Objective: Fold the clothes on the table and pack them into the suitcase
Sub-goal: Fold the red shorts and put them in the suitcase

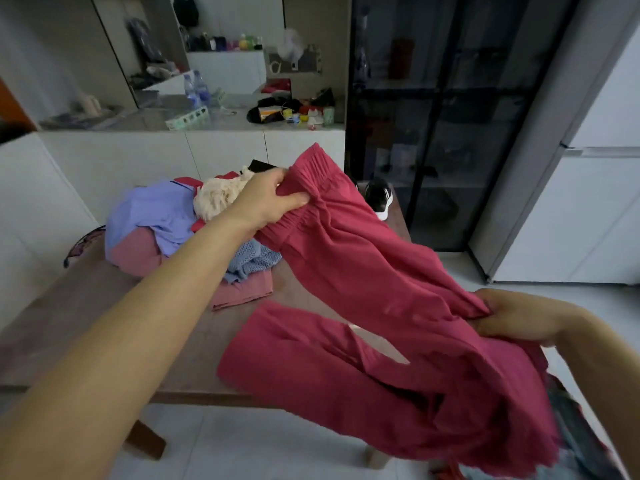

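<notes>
Trousers (pixel 363 271), red, lifted above the table (pixel 104 323) and stretched slantwise between both hands. Left hand (pixel 266 199) clamped on the gathered waistband (pixel 311 168), thumb over the cloth, fingers curled round it. Right hand (pixel 512 317) gripping a bunched fold further down the garment, fingers closed on the fabric. Legs hanging below the right hand: one leg end lying flat at the near table edge, below and between the two hands, the rest drooping past the edge toward the floor. Behind and under the left wrist, a pile (pixel 162 220) of clothes: cream knit (pixel 218 195) just left of the left hand, blue shirt (pixel 156 209) further left, pink cloth (pixel 138 251) beneath. Black shoe (pixel 379 197) at the far table corner, right of the left hand, beyond the waistband.
</notes>
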